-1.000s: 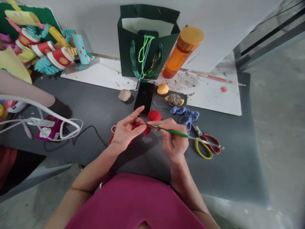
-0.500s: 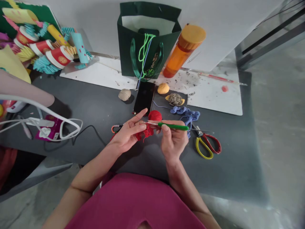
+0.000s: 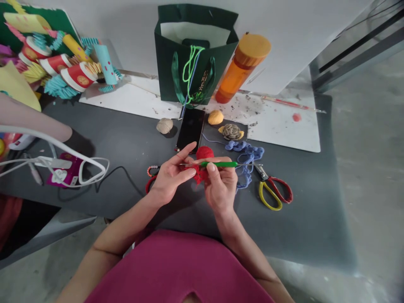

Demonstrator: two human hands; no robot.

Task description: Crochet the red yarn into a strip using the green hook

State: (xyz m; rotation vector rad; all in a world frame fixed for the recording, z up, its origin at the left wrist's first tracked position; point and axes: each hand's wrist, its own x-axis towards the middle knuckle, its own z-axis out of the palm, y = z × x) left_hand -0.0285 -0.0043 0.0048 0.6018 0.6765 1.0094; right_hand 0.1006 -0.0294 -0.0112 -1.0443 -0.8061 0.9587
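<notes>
My left hand [image 3: 170, 176] pinches a small red crochet piece [image 3: 199, 173] between thumb and fingers, its index finger stretched out. My right hand [image 3: 221, 185] grips a green-handled crochet hook [image 3: 221, 164] that lies level, with its metal tip pointing left into the red piece. A red yarn ball [image 3: 205, 152] sits on the dark table [image 3: 126, 134] just behind both hands. A black phone [image 3: 191, 128] lies behind the ball.
Blue yarn [image 3: 244, 151] and scissors with yellow and red handles [image 3: 273, 191] lie to the right. A green paper bag [image 3: 194, 54], an orange bottle [image 3: 241, 69], beige [image 3: 164, 125] and yellow yarn balls [image 3: 215, 117] stand at the back. White cables [image 3: 63, 162] lie left.
My right hand has moved left toward the left hand, and the hook has turned from tilted to level, its tip now pushed further into the red piece.
</notes>
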